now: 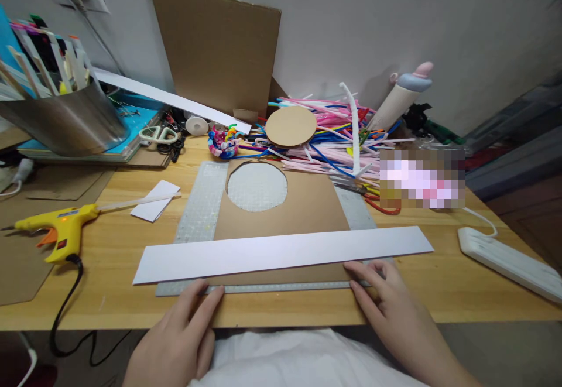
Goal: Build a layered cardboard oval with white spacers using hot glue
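Observation:
A long white paper strip (285,252) lies across a brown cardboard sheet (281,226), overhanging it at both sides. The cardboard has a round hole, and under it is a grey cutting mat (197,211) with ruled markings along its front edge. My left hand (180,328) rests at the mat's front edge, thumb and forefinger stretched out and apart, holding nothing. My right hand (386,302) is open too, thumb at the mat's edge and forefinger on the cardboard just below the strip. My other fingers are partly curled.
A yellow glue gun (72,223) with a trailing black cord lies left, near folded white paper (157,199). Behind are a metal pen holder (83,120), a cardboard disc (290,126), pipe cleaners (325,153) and a leaning cardboard panel (219,47). A white power strip (509,261) lies right.

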The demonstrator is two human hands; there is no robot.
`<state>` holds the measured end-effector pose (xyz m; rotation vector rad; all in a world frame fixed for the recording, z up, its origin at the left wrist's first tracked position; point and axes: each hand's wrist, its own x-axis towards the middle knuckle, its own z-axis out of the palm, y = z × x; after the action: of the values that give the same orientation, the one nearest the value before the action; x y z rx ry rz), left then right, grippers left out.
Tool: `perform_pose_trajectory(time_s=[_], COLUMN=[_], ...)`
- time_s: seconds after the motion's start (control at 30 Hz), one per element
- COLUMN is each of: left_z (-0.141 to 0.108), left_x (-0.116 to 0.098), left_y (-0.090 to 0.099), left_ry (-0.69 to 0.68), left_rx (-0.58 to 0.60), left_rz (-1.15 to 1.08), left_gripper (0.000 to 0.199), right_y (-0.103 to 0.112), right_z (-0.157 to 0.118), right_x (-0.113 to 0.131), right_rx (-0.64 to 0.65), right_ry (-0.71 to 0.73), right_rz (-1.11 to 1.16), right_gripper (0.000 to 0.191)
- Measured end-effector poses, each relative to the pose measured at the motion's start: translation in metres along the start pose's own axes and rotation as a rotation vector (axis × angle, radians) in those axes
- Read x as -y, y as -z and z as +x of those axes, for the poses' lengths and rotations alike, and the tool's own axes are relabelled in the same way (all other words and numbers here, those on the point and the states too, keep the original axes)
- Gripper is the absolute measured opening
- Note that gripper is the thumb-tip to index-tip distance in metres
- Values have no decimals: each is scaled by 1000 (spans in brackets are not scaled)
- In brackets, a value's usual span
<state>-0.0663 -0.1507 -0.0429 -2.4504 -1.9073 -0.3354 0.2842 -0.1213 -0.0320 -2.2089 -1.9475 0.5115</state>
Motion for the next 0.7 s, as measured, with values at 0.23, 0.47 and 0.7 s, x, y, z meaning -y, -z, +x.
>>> perform_pose_trajectory(time_s=[0.23,0.47,0.7], left_z=[-1,-3,-3], left_x=[-1,2,-1], left_y=[0,-4,-2], left_ry=[2,13,63], left_rx=[10,-11,29], left_rz=[26,-5,-41], left_gripper=[40,40,40], right_y=[0,-1,0], right_z=[1,1,0], right_x=[0,0,0], right_rx=[-12,-3,-7], right_ry=[9,0,11], right_rz=[2,-3,7], right_gripper=[39,39,38])
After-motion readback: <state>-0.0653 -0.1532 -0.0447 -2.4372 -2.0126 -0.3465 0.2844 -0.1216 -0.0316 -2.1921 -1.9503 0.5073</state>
